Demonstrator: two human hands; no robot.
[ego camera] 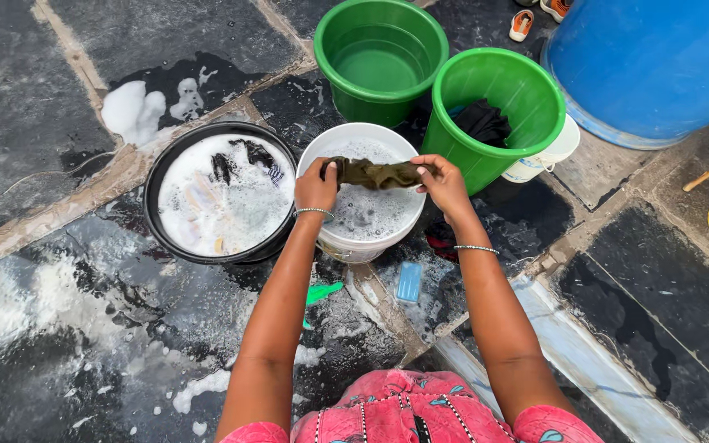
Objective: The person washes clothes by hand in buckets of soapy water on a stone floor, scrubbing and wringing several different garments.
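A wet, olive-brown cloth (pixel 377 173) is stretched in a wrinkled band just above the soapy water of a white bucket (pixel 354 244), which stands in the middle of the dark stone floor (pixel 34 107). The left hand (pixel 316 185) is closed on the cloth's left end, fingers curled tight around it; the right hand (pixel 443 182) pinches the right end, thumb and fingers pressed together on the fabric. Each wrist wears a thin beaded bracelet.

Left of the bucket sits a black basin (pixel 154 215) full of foam and soaking clothes. To the far right stands a green bucket (pixel 535 107) holding dark cloth, with another green bucket (pixel 354 90) of water behind it. A blue bar of soap (pixel 409 281) lies on the near floor, and a blue barrel (pixel 650 57) rises at far right.
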